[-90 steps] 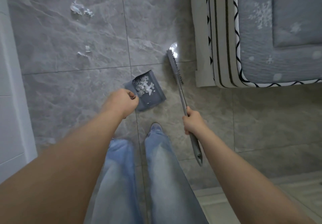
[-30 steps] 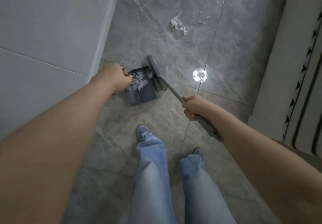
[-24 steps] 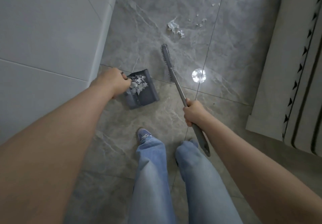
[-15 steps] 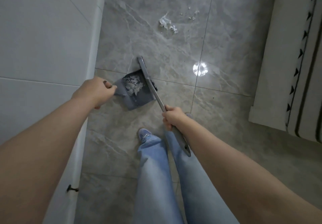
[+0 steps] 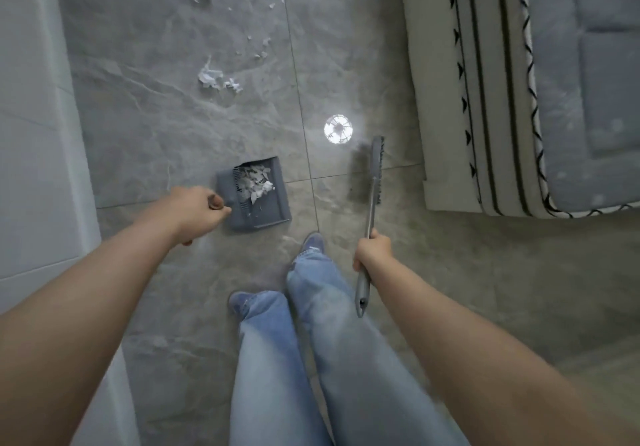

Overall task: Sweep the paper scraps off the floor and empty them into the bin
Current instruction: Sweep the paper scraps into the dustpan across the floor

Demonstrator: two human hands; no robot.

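The paper scraps (image 5: 221, 78) still on the floor (image 5: 145, 106) are torn, crumpled bits, judged feather-light and limp; they would likely flutter or skid ahead of a hard stroke, so short, gentle strokes of the bristles suit them better than picking them up. They lie well ahead of both hands, beyond the far edge of the dustpan (image 5: 254, 197), with finer crumbs scattered further up and to the right of the main clump. The left hand (image 5: 195, 211) is curled round what appears to be the dustpan's handle, though the handle itself is hidden under the fist; the pan already carries a heap of white paper (image 5: 256, 182) toward its back wall. The right hand (image 5: 372, 253) is wrapped firmly round the handle of the brush (image 5: 375, 175), partway along it, with the butt end sticking out behind the fist; the bristle head sits well to the right of the pan, near the edge of a mattress (image 5: 485, 99). No bin is in view.
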